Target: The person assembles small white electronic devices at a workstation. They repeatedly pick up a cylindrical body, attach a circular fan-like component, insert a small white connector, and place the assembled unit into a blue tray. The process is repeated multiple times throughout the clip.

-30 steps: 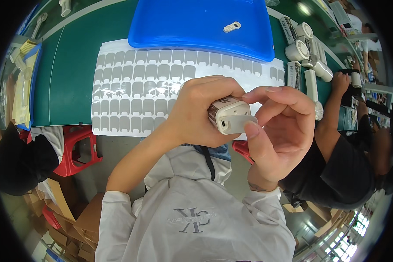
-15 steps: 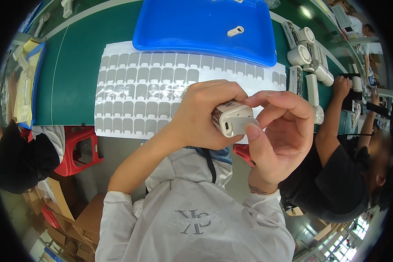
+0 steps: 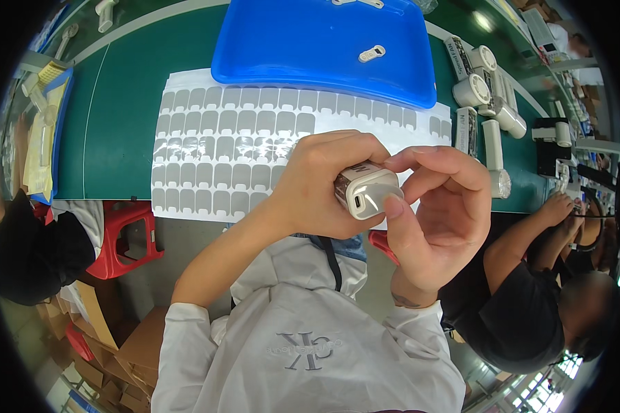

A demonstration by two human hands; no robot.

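Evidently, a white device [image 3: 353,180] is being held before the label sheet [image 3: 348,122], port end showing.
The left hand [image 3: 317,168] is gripping its body, apparently steadying it and leaving that end exposed; the right hand [image 3: 442,210] is bringing its thumb against the grey label [image 3: 375,197] there, seemingly controlling its edge. Whether its fingers are pinching behind, I cannot tell.

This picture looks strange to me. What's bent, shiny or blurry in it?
In the head view, the green table bows and the corners go black; same view, glare streaks the sticker sheet; same view, a co-worker's head at right is blurred, while the left hand, right hand and white device look fairly sharp.
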